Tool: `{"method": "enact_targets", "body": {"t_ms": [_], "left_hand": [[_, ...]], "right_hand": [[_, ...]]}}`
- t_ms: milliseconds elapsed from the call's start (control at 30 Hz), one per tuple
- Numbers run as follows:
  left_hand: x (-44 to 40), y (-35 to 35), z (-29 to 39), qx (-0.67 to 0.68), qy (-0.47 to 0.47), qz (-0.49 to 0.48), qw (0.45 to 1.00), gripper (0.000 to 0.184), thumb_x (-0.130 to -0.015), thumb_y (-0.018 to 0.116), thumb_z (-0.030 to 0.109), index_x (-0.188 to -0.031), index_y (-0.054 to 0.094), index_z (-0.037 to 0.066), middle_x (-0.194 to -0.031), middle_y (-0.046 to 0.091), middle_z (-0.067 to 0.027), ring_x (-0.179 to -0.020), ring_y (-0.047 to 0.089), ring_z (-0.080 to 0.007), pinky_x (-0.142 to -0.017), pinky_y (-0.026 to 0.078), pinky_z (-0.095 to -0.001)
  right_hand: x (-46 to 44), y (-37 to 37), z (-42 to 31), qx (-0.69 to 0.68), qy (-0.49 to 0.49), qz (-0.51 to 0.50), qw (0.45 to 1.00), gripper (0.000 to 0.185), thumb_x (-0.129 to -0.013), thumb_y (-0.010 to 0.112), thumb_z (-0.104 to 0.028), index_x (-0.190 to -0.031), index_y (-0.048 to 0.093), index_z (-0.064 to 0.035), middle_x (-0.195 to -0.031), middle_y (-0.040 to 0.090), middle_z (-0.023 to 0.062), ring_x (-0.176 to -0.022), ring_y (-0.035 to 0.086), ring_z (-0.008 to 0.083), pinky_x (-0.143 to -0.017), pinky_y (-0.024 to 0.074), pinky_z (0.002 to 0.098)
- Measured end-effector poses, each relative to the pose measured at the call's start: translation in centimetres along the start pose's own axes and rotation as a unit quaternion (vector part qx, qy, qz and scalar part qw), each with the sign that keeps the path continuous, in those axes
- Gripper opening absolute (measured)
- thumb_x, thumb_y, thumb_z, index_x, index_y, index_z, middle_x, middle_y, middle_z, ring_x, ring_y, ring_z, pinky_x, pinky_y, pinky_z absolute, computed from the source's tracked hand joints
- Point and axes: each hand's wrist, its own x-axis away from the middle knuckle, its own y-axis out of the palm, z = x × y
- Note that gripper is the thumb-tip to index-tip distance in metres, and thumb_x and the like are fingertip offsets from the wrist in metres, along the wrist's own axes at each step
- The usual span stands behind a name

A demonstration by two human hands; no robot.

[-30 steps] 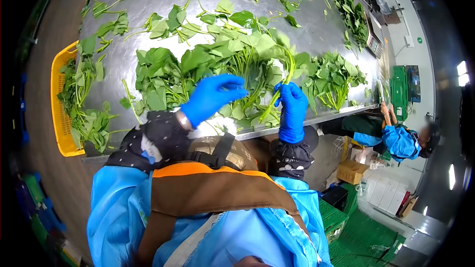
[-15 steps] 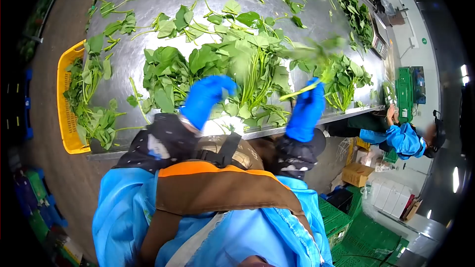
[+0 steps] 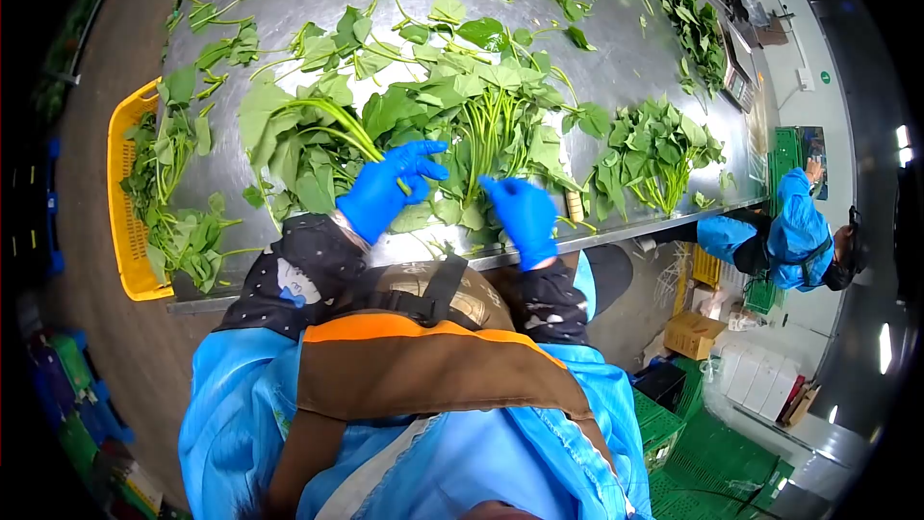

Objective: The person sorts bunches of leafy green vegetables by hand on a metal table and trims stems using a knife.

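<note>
Table edge (image 3: 626, 229) close by, left fingers (image 3: 423, 148) clamp leafy stems (image 3: 351, 128); whether right fingers (image 3: 498, 190) grip is unclear.

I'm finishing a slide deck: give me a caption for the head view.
The gloved left hand holds leafy stems while the right hand is beside more greens on a metal table.

lamps (image 3: 885, 349) glow near a white wall (image 3: 834, 125).

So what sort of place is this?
Probably a produce sorting or packing room: leafy greens lie across a metal table, a yellow crate sits at its left edge, and green crates stand nearby.
</note>
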Motion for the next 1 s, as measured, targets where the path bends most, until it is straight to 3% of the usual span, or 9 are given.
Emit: {"method": "enact_targets", "body": {"t_ms": [67, 133, 267, 333, 500, 667, 867, 967, 1000], "left_hand": [[-0.6, -0.5, -1.8, -0.014, -0.034, 0.03, 0.999, 0.039, -0.087, 0.052, 0.021, -0.119, 0.045, 0.002, -0.103, 0.059, -0.0072, -0.084, 0.056, -0.0131, -0.076, 0.044, -0.0231], [-0.2, 0.1, -2.4, -0.061, -0.038, 0.056, 0.996, 0.038, -0.087, 0.051, 0.021, -0.12, 0.044, 0.002, -0.106, 0.057, -0.0076, -0.087, 0.056, -0.0137, -0.08, 0.044, -0.0251], [-0.3, 1.9, -2.9, -0.091, -0.044, 0.015, 0.995, 0.04, -0.089, 0.047, 0.017, -0.125, 0.04, 0.002, -0.116, 0.052, -0.0084, -0.099, 0.054, -0.0164, -0.092, 0.04, -0.0306], [-0.8, 2.7, -3.5, -0.059, -0.048, -0.034, 0.996, 0.043, -0.09, 0.046, 0.017, -0.129, 0.037, 0.002, -0.12, 0.049, -0.0087, -0.105, 0.051, -0.0169, -0.095, 0.039, -0.0308], [-1.3, 3.5, -2.9, -0.069, -0.054, -0.031, 0.996, 0.033, -0.092, 0.043, 0.024, -0.113, 0.051, -0.001, -0.107, 0.057, -0.01, -0.095, 0.056, -0.0173, -0.084, 0.045, -0.0293], [-0.3, 4.3, -2.9, -0.077, 0.028, 0.035, 0.996, 0.031, -0.091, 0.045, 0.025, -0.104, 0.056, -0.001, -0.1, 0.059, -0.0099, -0.089, 0.058, -0.0164, -0.082, 0.045, -0.0286], [3.2, 4.7, -0.7, -0.259, 0.024, 0.035, 0.965, 0.025, -0.09, 0.046, 0.021, -0.091, 0.063, 0.002, -0.104, 0.061, -0.0088, -0.093, 0.056, -0.0142, -0.084, 0.042, -0.0285], [6.2, 2.9, -0.9, -0.393, 0.008, 0.022, 0.919, 0.03, -0.09, 0.045, 0.025, -0.1, 0.062, 0.002, -0.099, 0.063, -0.0091, -0.091, 0.057, -0.0157, -0.083, 0.043, -0.0295], [6.7, 1.3, -1.3, -0.437, 0.034, 0.04, 0.898, 0.032, -0.09, 0.045, 0.026, -0.103, 0.061, 0.002, -0.099, 0.063, -0.0093, -0.091, 0.058, -0.0159, -0.083, 0.043, -0.0293]], "right_hand": [[0.7, 1.7, 0.0, 0.022, 0.0, -0.015, 1.0, 0.04, -0.076, 0.058, -0.045, -0.067, 0.065, -0.0066, -0.064, 0.059, 0.0155, -0.06, 0.058, 0.0337, -0.052, 0.0425, 0.0407], [0.9, 2.8, 0.8, -0.013, 0.0, 0.004, 1.0, 0.037, -0.076, 0.059, -0.043, -0.069, 0.066, -0.0069, -0.065, 0.06, 0.0158, -0.062, 0.059, 0.0332, -0.053, 0.0436, 0.0402], [2.0, -3.2, -1.5, -0.42, 0.111, -0.073, 0.898, 0.014, -0.08, 0.063, -0.012, -0.085, 0.064, 0.0009, -0.07, 0.062, 0.0045, -0.058, 0.055, 0.0077, -0.05, 0.0435, 0.0208], [2.4, -2.7, -1.7, -0.504, 0.113, -0.116, 0.848, 0.013, -0.08, 0.063, -0.012, -0.087, 0.063, -0.0002, -0.074, 0.063, 0.0047, -0.059, 0.055, 0.0084, -0.052, 0.0442, 0.0207], [3.7, -0.8, -3.0, -0.596, 0.141, -0.172, 0.772, 0.013, -0.079, 0.063, -0.007, -0.088, 0.06, 0.0001, -0.075, 0.061, 0.0052, -0.062, 0.054, 0.0077, -0.057, 0.0436, 0.0184], [3.4, -0.2, -2.7, -0.615, 0.139, -0.083, 0.772, 0.014, -0.082, 0.06, -0.011, -0.09, 0.06, 0.0001, -0.073, 0.058, 0.0033, -0.061, 0.053, 0.0083, -0.056, 0.0415, 0.0189], [2.2, 1.2, -2.9, -0.663, 0.086, -0.079, 0.74, 0.011, -0.083, 0.056, -0.011, -0.085, 0.058, -0.0007, -0.07, 0.056, 0.003, -0.059, 0.051, 0.0102, -0.056, 0.0416, 0.0212], [0.2, -1.0, -1.5, -0.661, 0.098, 0.055, 0.742, 0.011, -0.084, 0.055, -0.011, -0.083, 0.058, -0.0007, -0.072, 0.056, 0.0031, -0.058, 0.051, 0.0106, -0.056, 0.041, 0.0209], [0.8, -2.6, -2.1, -0.599, 0.109, 0.035, 0.792, 0.011, -0.084, 0.055, -0.01, -0.084, 0.059, -0.0002, -0.075, 0.057, 0.0039, -0.059, 0.052, 0.0104, -0.055, 0.041, 0.021]]}}
